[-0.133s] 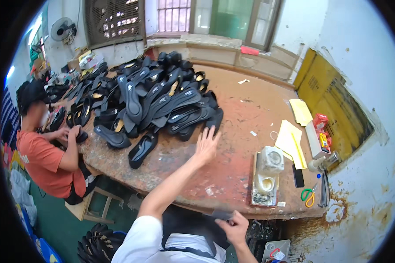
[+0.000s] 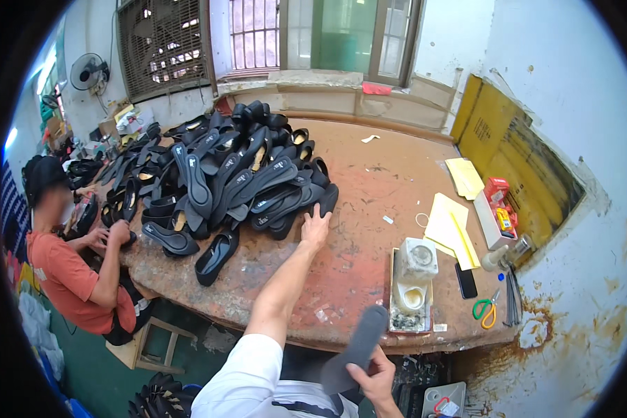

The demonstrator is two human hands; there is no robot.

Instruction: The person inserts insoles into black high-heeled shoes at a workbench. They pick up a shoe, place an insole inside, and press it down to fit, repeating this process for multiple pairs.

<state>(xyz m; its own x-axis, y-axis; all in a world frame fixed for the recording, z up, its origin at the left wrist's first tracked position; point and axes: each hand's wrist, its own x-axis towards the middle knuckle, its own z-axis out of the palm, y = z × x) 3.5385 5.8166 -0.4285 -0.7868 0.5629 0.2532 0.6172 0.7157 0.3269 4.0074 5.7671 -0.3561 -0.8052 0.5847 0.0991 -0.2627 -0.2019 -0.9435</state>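
A large heap of black shoes and dark insoles (image 2: 233, 177) covers the middle left of the table. At its right edge, my left hand (image 2: 316, 228) reaches out with its fingers closed on the near end of a black shoe (image 2: 331, 198). Close to my body, below the table's front edge, my right hand (image 2: 375, 380) grips a dark grey insole (image 2: 359, 345). The insole is tilted, its narrower end pointing up, and is slightly blurred. A single black shoe (image 2: 217, 258) lies apart at the near side of the heap.
A person in an orange shirt (image 2: 73, 268) handles a shoe at the left. On the right are a tray with a whitish container (image 2: 412, 299), yellow sheets (image 2: 447, 223), a phone (image 2: 466, 281), scissors (image 2: 485, 310) and a white box (image 2: 493, 221). A wooden stool (image 2: 150, 341) stands below.
My left hand has moved in to the shoe at the heap's edge and its fingers have closed. My right hand has raised the insole into fuller view. The whole view has shifted slightly.
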